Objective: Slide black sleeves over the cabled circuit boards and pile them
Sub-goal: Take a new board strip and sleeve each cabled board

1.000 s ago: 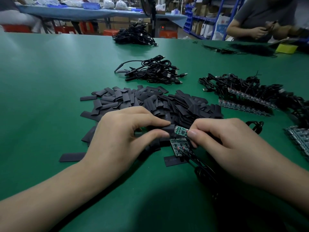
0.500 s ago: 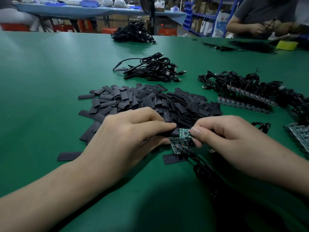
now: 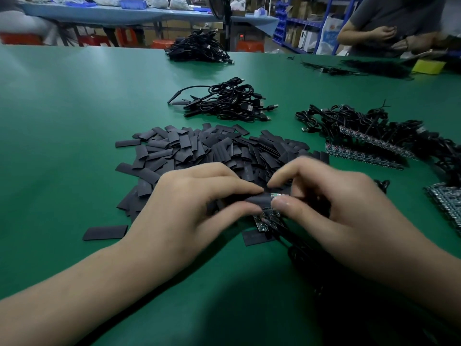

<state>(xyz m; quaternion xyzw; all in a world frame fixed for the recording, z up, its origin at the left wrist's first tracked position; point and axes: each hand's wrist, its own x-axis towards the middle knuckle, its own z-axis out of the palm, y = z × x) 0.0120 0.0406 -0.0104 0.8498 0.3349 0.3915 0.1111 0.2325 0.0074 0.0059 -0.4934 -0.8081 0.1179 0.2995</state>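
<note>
Left of frame: open green tabletop [image 3: 62, 108], room to pass.
Centre: sleeve heap [image 3: 199, 148] blocks.
Right: cabled boards [image 3: 369, 143] crowd the edge.
Upper centre: cable bundle [image 3: 224, 103].

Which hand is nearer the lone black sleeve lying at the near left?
Left. The left hand sits just right of the lone sleeve; the right hand is farther right, past it.

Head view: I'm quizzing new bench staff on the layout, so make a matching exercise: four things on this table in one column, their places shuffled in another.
A. held sleeve
B. stray sleeve
C. board rows
D. yellow object

1. far right, near another person
2. pinched by the left hand, meeting the circuit board in the right hand
3. flat on the table, left of the left wrist
4. right of the sleeve pile

Pairs: A-2, B-3, C-4, D-1
</note>
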